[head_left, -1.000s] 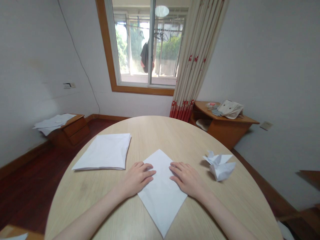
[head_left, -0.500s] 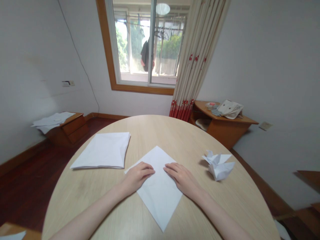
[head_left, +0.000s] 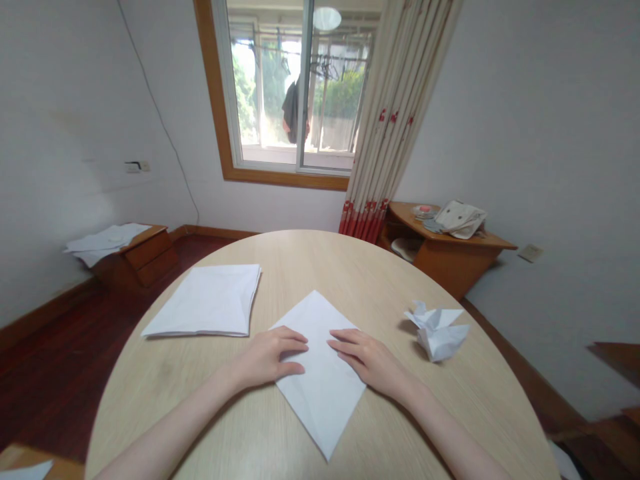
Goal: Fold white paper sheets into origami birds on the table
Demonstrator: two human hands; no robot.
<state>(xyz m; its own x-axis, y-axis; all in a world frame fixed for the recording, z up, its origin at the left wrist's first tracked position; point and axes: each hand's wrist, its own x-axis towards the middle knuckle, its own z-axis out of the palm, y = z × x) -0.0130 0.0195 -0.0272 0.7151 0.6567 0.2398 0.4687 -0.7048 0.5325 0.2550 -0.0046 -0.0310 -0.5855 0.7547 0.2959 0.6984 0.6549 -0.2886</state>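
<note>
A white sheet of paper lies flat on the table, turned like a diamond with one corner toward me. My left hand rests on its left side, fingers stretched out and the thumb apart from them. On the right side lies my right hand, its fingers extended flat over the paper. Both hands press from above and grip nothing. The paper's left and right corners are partly hidden under the hands.
A stack of white paper is at the left on the round wooden table. Folded paper figures stand at the right. Beyond the table are a small drawer cabinet and a corner shelf with a bag.
The left hand's thumb has spread away from its fingers, and that hand has slid slightly toward me. The right hand's fingers have spread a little. The paper's left corner is now more covered.
</note>
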